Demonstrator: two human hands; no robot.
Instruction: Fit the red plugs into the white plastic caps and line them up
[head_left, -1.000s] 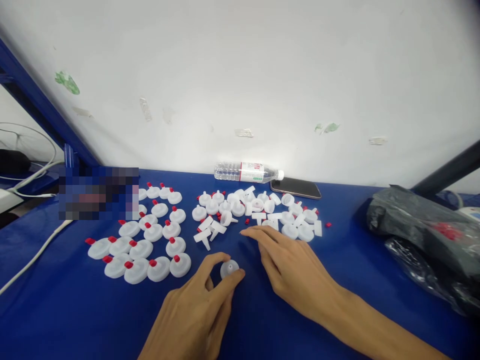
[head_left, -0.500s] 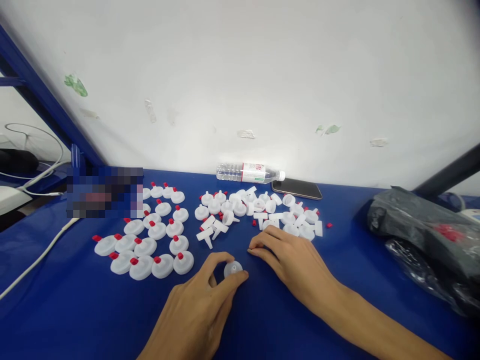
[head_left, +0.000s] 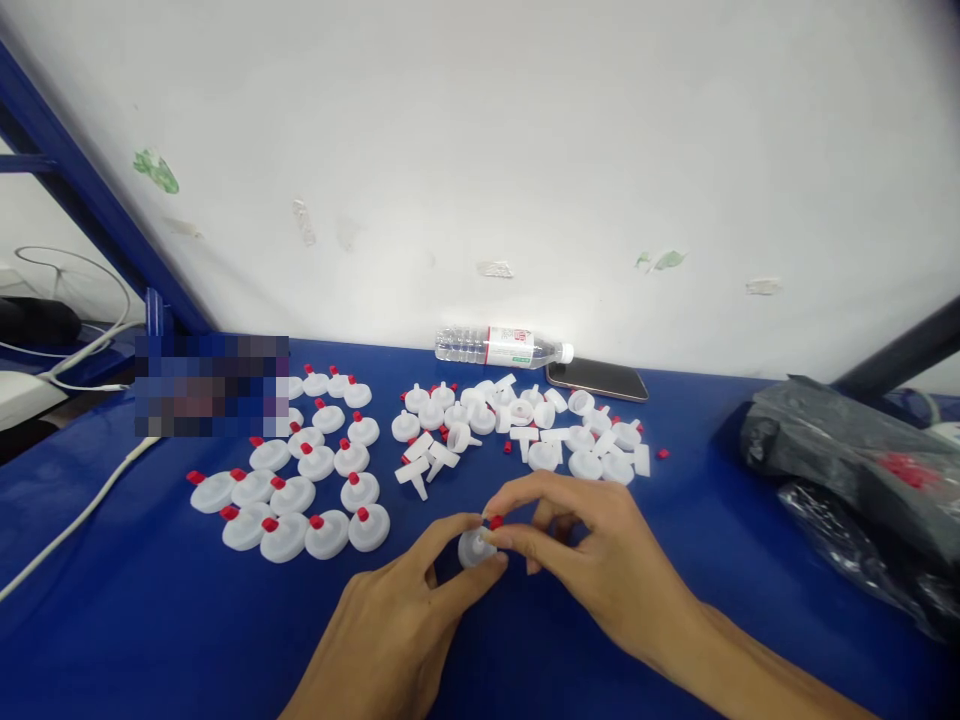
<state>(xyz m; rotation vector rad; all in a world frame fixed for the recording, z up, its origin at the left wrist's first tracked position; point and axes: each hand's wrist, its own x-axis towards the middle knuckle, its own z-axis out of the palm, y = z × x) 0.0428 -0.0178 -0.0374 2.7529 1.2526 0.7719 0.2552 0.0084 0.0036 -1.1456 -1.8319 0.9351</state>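
White nozzle cap (head_left: 471, 549): located on or just above the blue table (head_left: 480, 650), between the two hands, nearer than the heap of white parts (head_left: 484, 415) and to the right of the red-tipped caps (head_left: 326, 535).
Left hand (head_left: 386, 615): the rim is gripped between thumb and forefinger, which are parted by about the width of the disc.
Right hand (head_left: 607, 550): thumb and forefinger are nearly closed, with the small red tip (head_left: 496, 522) pinched at the nozzle; whether it is seated cannot be told.
Steadying: the disc is best held by its rim, with its base level and the nozzle left free of the left fingers.
Red tip alignment: it is best centred over the nozzle and pressed straight along it, without sideways force, so that slipping or bending is avoided.
Nozzle direction: it appears to be pointed upward, away from the table; its exact lean is hidden by the right fingers.
Long axis: judged to be run through disc centre and nozzle, roughly upright, with the wide disc laid across it.
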